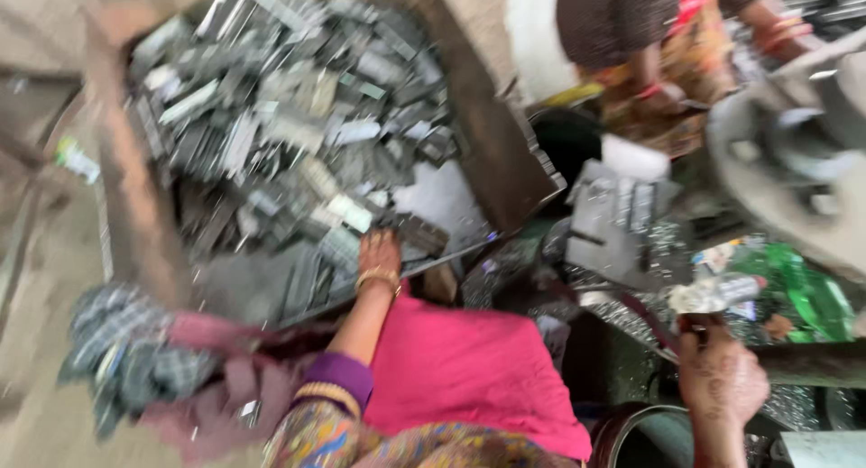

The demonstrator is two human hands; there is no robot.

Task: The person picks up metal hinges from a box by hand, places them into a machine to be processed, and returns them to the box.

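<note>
left hand [379, 252]: reaches into the large brown bin [135, 215], fingers resting on the heap of grey metal pieces [289, 116] at its near edge; blur hides whether they are apart or closed. right hand [722, 378]: fingers clamped on a small silvery metal piece [713, 295] (held up beside green scrap [803, 288]). a second person [667, 44] sits at the upper right, well apart.

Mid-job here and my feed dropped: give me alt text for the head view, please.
Blurred view from above: the person's left hand, a gold bangle at the wrist, reaches into a large tray heaped with grey metal pieces. The right hand holds a small silvery part low on the right. Another person's arm shows at top right.
</note>
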